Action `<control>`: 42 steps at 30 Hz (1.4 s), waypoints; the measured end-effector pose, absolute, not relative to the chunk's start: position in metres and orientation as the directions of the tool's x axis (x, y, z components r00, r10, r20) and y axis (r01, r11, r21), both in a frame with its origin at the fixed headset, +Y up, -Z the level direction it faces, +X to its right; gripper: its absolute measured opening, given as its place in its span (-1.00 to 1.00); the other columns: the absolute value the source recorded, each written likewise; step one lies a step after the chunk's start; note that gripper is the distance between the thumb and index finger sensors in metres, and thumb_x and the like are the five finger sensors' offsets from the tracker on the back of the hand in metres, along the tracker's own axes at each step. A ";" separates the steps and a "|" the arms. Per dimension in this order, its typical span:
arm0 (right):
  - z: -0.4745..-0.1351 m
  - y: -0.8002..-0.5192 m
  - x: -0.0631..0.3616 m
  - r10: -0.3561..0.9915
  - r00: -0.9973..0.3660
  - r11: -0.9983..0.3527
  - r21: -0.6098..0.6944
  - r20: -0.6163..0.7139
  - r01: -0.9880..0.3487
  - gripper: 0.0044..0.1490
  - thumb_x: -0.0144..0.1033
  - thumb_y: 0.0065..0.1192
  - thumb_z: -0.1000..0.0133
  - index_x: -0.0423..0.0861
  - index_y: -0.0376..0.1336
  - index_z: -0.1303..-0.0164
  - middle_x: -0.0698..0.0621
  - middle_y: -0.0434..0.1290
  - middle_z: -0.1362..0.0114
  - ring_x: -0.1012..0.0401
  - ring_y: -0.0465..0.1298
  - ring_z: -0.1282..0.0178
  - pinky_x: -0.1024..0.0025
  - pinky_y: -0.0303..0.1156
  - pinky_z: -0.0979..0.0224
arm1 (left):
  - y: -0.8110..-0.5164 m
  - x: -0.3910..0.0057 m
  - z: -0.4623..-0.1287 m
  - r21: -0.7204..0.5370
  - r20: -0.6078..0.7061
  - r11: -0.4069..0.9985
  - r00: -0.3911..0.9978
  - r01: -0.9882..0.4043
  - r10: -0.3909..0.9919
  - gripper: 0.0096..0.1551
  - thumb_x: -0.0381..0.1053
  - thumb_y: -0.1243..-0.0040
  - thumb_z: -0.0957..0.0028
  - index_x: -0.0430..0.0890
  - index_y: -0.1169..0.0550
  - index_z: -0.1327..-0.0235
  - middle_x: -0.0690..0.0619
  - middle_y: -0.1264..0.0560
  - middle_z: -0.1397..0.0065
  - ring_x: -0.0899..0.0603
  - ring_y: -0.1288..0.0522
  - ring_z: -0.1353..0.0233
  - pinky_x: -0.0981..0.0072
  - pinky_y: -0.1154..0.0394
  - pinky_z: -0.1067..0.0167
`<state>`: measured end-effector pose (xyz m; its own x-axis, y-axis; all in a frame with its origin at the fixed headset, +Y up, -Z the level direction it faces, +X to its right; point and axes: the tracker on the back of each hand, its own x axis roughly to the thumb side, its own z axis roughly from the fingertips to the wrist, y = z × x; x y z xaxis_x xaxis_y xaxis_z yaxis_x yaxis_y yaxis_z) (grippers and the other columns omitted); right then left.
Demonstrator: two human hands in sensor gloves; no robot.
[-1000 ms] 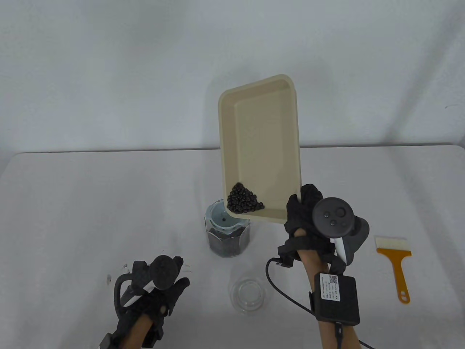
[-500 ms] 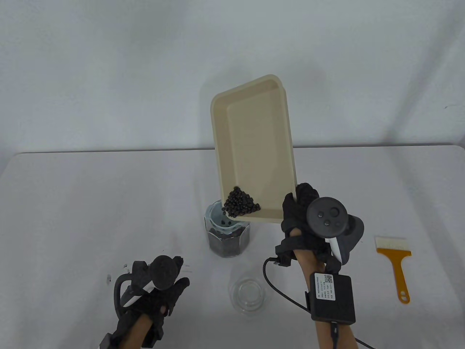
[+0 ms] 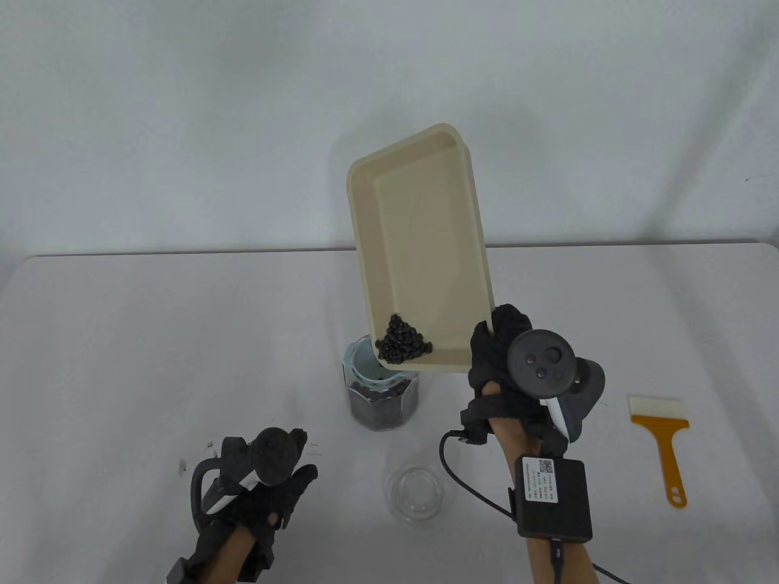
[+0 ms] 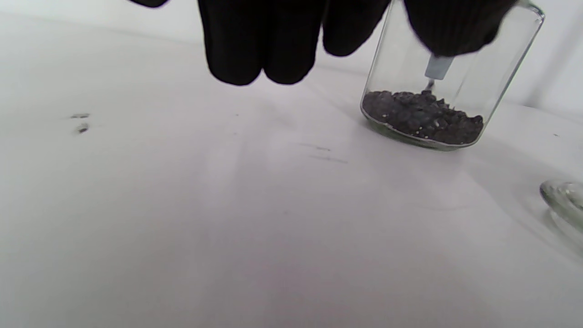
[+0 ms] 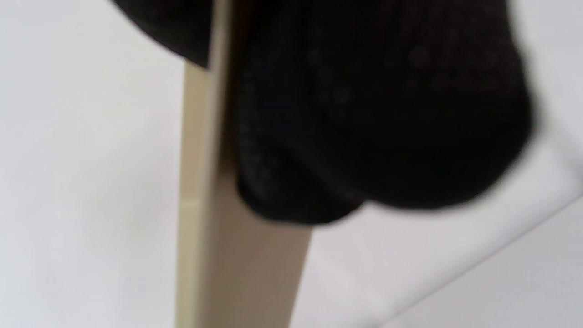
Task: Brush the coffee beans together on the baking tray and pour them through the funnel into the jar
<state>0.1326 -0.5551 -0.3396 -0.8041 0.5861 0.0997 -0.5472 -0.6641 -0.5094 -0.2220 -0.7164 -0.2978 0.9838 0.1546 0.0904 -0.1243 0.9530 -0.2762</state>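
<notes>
My right hand [image 3: 496, 347] grips the near right corner of the beige baking tray [image 3: 420, 231] and holds it steeply tilted in the air. A small heap of coffee beans [image 3: 401, 344] sits in its lowest corner, right above the pale funnel [image 3: 360, 365] that stands in the glass jar [image 3: 382, 401]. The jar [image 4: 437, 91] holds a dark layer of beans at its bottom. My left hand [image 3: 277, 480] rests on the table to the near left of the jar, holding nothing. In the right wrist view the tray edge [image 5: 200, 205] shows under blurred glove fingers.
A brush with an orange handle [image 3: 663, 444] lies on the table at the right. The clear glass lid [image 3: 417, 493] sits near the front, between my hands. A few dark specks [image 3: 210, 447] mark the table by my left hand.
My right hand has shifted the tray a little to the left, so the bean corner has moved further over the funnel. The heap looks slightly smaller. My left hand has stayed still.
</notes>
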 end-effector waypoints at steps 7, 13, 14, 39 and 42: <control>-0.339 -0.550 0.129 0.554 -0.825 -0.676 -0.520 0.107 -0.522 -0.66 -0.33 0.44 -0.05 -0.31 0.34 0.22 -0.31 0.55 -0.18 0.21 0.83 0.63 0.52 0.84 0.72 | -0.716 -0.222 -0.298 -0.276 0.091 0.953 0.984 -0.124 0.155 -0.15 0.39 -0.01 0.03 0.11 -0.24 -0.54 -0.02 -0.37 -0.58 -0.23 -0.43 -0.57 -0.46 -0.09 -0.49; -0.338 -0.549 0.127 0.535 -0.838 -0.682 -0.529 0.109 -0.505 -0.66 -0.34 0.44 -0.05 -0.30 0.33 0.21 -0.30 0.55 -0.19 0.21 0.83 0.62 0.52 0.85 0.71 | -0.716 -0.222 -0.298 -0.276 0.091 0.953 0.984 -0.124 0.155 -0.15 0.39 -0.01 0.03 0.11 -0.24 -0.54 -0.02 -0.37 -0.58 -0.23 -0.43 -0.57 -0.46 -0.08 -0.49; -0.338 -0.549 0.127 0.533 -0.839 -0.682 -0.530 0.110 -0.503 -0.66 -0.34 0.44 -0.05 -0.30 0.33 0.21 -0.30 0.55 -0.19 0.21 0.83 0.62 0.52 0.85 0.71 | -0.716 -0.222 -0.298 -0.276 0.092 0.953 0.984 -0.125 0.155 -0.15 0.39 -0.01 0.03 0.11 -0.24 -0.54 -0.03 -0.37 -0.58 -0.23 -0.43 -0.57 -0.46 -0.09 -0.49; -0.330 -0.539 0.113 0.414 -0.892 -0.685 -0.583 0.183 -0.437 -0.67 -0.36 0.42 -0.06 -0.31 0.32 0.20 -0.32 0.53 -0.19 0.17 0.84 0.56 0.47 0.86 0.65 | -0.716 -0.221 -0.298 -0.277 0.094 0.953 0.984 -0.123 0.154 -0.15 0.39 -0.01 0.03 0.11 -0.24 -0.54 -0.03 -0.37 -0.58 -0.23 -0.43 -0.57 -0.46 -0.08 -0.49; -0.329 -0.538 0.108 0.387 -0.901 -0.688 -0.589 0.197 -0.425 -0.67 -0.36 0.42 -0.07 -0.31 0.31 0.20 -0.32 0.53 -0.19 0.16 0.84 0.56 0.46 0.86 0.64 | -0.716 -0.221 -0.298 -0.275 0.094 0.953 0.983 -0.124 0.155 -0.15 0.39 -0.01 0.03 0.11 -0.24 -0.54 -0.02 -0.37 -0.58 -0.23 -0.43 -0.57 -0.46 -0.09 -0.49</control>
